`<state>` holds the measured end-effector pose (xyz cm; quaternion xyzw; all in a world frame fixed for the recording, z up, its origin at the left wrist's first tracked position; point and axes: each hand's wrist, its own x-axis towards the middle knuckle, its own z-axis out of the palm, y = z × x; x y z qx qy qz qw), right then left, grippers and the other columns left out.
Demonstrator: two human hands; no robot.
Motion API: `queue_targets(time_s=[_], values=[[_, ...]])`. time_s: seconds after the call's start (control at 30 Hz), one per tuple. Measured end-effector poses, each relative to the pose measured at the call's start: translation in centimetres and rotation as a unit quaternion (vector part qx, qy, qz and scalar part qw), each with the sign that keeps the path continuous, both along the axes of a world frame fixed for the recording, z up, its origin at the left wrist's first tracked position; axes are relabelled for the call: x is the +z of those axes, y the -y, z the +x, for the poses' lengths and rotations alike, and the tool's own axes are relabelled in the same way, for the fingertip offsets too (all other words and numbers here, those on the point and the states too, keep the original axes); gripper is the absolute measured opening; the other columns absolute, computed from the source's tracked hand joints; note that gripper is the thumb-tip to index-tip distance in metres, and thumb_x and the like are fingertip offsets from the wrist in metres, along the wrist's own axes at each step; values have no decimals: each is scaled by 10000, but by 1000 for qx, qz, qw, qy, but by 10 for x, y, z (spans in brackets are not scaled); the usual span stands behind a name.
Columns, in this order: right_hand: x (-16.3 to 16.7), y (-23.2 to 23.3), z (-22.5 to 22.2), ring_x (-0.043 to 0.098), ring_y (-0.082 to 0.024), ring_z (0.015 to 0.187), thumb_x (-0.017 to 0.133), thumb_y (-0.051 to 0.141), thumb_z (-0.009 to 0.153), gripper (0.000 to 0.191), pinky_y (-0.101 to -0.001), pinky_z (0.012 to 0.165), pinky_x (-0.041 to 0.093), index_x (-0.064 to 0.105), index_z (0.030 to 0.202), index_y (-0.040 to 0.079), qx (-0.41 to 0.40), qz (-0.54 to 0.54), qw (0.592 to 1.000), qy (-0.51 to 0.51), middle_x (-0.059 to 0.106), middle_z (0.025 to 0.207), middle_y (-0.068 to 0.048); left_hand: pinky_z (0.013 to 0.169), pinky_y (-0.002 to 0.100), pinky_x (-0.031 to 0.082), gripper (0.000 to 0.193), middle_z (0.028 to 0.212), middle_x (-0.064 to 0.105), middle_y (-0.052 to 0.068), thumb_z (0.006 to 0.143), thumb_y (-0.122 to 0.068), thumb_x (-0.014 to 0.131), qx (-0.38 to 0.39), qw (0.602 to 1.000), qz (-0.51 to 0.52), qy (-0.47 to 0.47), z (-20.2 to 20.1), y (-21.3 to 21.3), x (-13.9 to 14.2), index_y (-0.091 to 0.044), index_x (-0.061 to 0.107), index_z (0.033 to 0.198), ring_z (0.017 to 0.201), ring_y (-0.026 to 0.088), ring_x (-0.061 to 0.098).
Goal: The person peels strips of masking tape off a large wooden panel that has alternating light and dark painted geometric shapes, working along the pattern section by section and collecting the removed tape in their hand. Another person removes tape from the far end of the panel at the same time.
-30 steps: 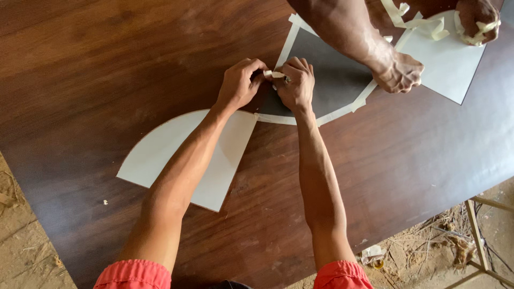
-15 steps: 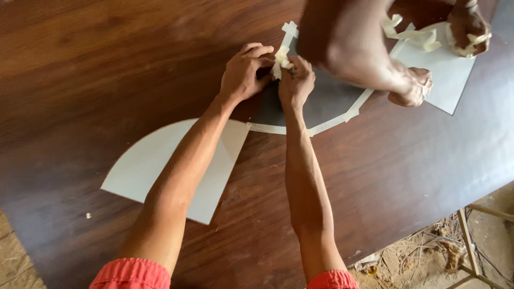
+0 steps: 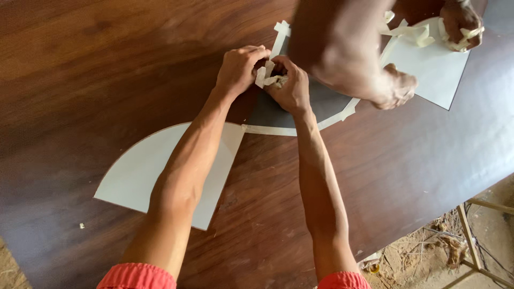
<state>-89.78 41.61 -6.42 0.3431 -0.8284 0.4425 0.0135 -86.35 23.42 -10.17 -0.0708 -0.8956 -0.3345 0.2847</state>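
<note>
My left hand (image 3: 240, 68) and my right hand (image 3: 289, 85) meet over a dark grey quarter-circle panel (image 3: 321, 104) edged with pale masking tape. Both pinch a crumpled strip of that tape (image 3: 266, 75) between their fingers, lifted off the panel's edge. A pale quarter-circle panel (image 3: 139, 176) lies flat under my left forearm. Another person's forearm and fist (image 3: 393, 88) reach in from the top and press on the dark panel's right side.
All of this rests on a dark brown wooden table (image 3: 107, 64). A pale rectangular sheet (image 3: 428, 67) lies at the top right, where the other person's second hand (image 3: 460, 21) holds wadded tape. Bare dirt and a metal frame (image 3: 471, 235) show past the table's right edge.
My hands have moved slightly up along the dark panel's edge, bunching more tape between them. The other person's arm has leaned further in over the panel.
</note>
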Motion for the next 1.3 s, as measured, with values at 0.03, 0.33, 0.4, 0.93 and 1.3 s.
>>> queue_targets(time_s=[0.03, 0.33, 0.4, 0.93, 1.3], values=[[-1, 2, -2, 713, -239, 817, 820, 110, 749, 401, -358, 746, 570, 683, 1121, 45, -9, 1, 1000, -14, 726, 913, -107, 830, 380, 614, 258, 1090, 775, 123, 869, 44, 703, -5, 999, 23, 28, 2, 0, 5, -69, 770, 1091, 948, 279, 768], [-19, 14, -23, 698, -319, 847, 753, 31, 780, 113, -416, 743, 531, 751, 887, 68, -68, -7, 993, -101, 708, 878, -100, 827, 384, 600, 288, 1035, 771, 130, 755, 75, 718, -46, 994, 96, 27, 8, 2, 22, -46, 741, 1015, 970, 315, 752], [-18, 15, -23, 679, -314, 877, 728, -2, 744, 136, -422, 765, 515, 731, 863, 63, -72, -3, 991, -113, 697, 887, -79, 851, 381, 597, 284, 1038, 779, 124, 759, 60, 726, -57, 993, 96, 35, 5, 4, 20, -43, 741, 1023, 980, 304, 759], [-16, 21, -18, 592, -274, 926, 706, -8, 772, 164, -389, 827, 450, 719, 910, 79, -122, 63, 981, -138, 686, 942, -13, 981, 330, 631, 427, 1235, 751, 100, 832, -42, 693, -129, 934, 301, 141, -19, 35, -7, -73, 719, 1257, 1139, 197, 724], [-6, 27, -27, 637, -296, 964, 734, 39, 732, 172, -415, 824, 527, 739, 901, 73, -170, -27, 985, -7, 705, 935, -48, 1042, 375, 483, 366, 1298, 641, -2, 719, -269, 956, -4, 996, 14, 91, -27, 8, -2, -183, 787, 1032, 1259, 265, 569]])
